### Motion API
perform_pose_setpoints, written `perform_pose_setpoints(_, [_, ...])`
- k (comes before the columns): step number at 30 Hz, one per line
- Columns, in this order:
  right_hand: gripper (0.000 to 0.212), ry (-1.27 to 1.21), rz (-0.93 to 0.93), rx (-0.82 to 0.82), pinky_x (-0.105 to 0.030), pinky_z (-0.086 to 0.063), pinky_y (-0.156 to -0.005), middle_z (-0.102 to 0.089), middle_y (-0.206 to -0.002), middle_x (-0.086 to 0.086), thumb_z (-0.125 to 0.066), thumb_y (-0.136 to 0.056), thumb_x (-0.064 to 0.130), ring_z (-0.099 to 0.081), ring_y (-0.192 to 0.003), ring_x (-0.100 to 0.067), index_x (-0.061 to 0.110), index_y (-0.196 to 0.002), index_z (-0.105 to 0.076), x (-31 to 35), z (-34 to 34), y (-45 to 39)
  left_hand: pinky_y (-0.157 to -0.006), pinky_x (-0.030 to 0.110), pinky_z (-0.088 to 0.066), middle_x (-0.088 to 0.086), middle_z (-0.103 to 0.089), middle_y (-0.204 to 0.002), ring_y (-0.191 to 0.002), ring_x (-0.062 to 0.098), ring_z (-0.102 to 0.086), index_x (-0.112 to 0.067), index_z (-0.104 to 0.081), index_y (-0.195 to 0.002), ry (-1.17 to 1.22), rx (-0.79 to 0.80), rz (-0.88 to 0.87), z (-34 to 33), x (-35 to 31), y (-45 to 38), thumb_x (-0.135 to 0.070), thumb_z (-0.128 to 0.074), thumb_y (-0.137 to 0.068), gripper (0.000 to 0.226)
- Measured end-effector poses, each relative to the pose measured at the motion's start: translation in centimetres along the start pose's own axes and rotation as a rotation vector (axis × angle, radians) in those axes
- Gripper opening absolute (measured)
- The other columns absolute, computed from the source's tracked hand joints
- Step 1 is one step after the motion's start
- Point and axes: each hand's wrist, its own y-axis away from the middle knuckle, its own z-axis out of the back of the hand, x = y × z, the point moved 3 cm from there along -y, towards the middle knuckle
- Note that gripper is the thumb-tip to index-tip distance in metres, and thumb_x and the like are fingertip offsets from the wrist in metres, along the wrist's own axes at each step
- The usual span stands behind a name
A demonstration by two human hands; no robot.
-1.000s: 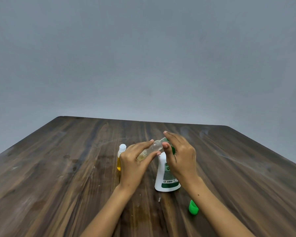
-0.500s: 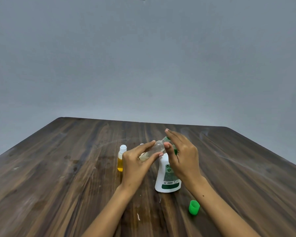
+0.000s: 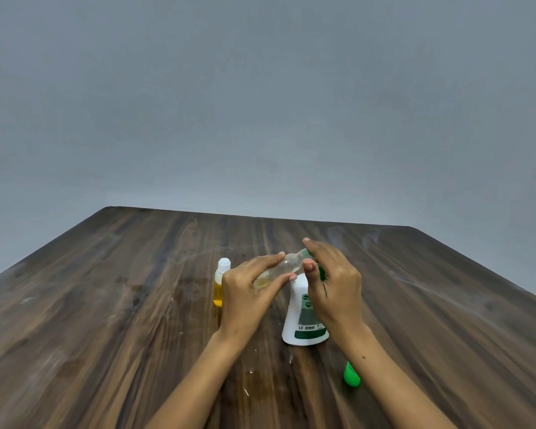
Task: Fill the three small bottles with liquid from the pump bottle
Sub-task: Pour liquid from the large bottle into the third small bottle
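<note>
White plastic, with a green label band near its base, the pump bottle (image 3: 304, 317) stands upright on the dark wood-grain table (image 3: 106, 320). Its green pump head is mostly hidden behind the right hand (image 3: 331, 283), which rests on top of it with fingers arched downward; whether they press or only rest there I cannot tell. Just left of the pump bottle's top, the left hand (image 3: 245, 292) pinches a small clear plastic bottle (image 3: 283, 267) between thumb and fingers. That bottle is tilted, its neck up against the pump's spout, with a little yellowish liquid pooled at its lower end. Further left of the pump bottle stands a small bottle of yellow liquid with a white neck (image 3: 221, 286), upright and partly behind the left hand. A bright green plastic cap (image 3: 351, 375) lies on the table nearer than the pump bottle, beside the right forearm.
</note>
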Motion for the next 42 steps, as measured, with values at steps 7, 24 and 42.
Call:
perform_pose_setpoints(7, [0.079,-0.018,0.019,-0.011,-0.019,-0.044,-0.08,-0.07,-0.109,-0.005,-0.019,-0.095,0.065,-0.064,-0.101,-0.015,0.008,-0.109,-0.071,0.3,0.6,-0.7,-0.08,0.011,-0.052,-0.005,-0.073,-0.098,-0.094,0.002,-0.069,-0.004,-0.075,-0.102,0.034,-0.018,0.015,-0.1,-0.3,0.2,-0.016,-0.088,-0.066,0.041])
perform_pose_setpoints(24, [0.078,-0.033,0.0,0.002,-0.017,-0.043,-0.08,-0.07,-0.109,-0.004,-0.021,-0.094,0.067,-0.064,-0.1,-0.015,0.009,-0.109,-0.071,-0.1,0.3,0.2,-0.082,0.007,-0.049,-0.008,-0.07,-0.098,-0.096,-0.015,-0.062,-0.003,-0.075,-0.101,0.011,-0.017,0.024,-0.3,0.1,0.6,-0.022,-0.084,-0.067,0.04])
perform_pose_setpoints(42, [0.083,0.091,0.081,0.091,-0.032,-0.039,-0.103,-0.06,-0.128,-0.007,-0.019,-0.093,0.069,-0.053,-0.122,-0.019,0.005,-0.122,-0.063,0.0,0.4,-0.3,-0.083,0.012,-0.052,0.0,-0.075,-0.098,-0.093,0.003,-0.069,-0.002,-0.075,-0.102,0.022,-0.006,0.009,-0.1,0.2,0.4,-0.027,-0.08,-0.073,0.039])
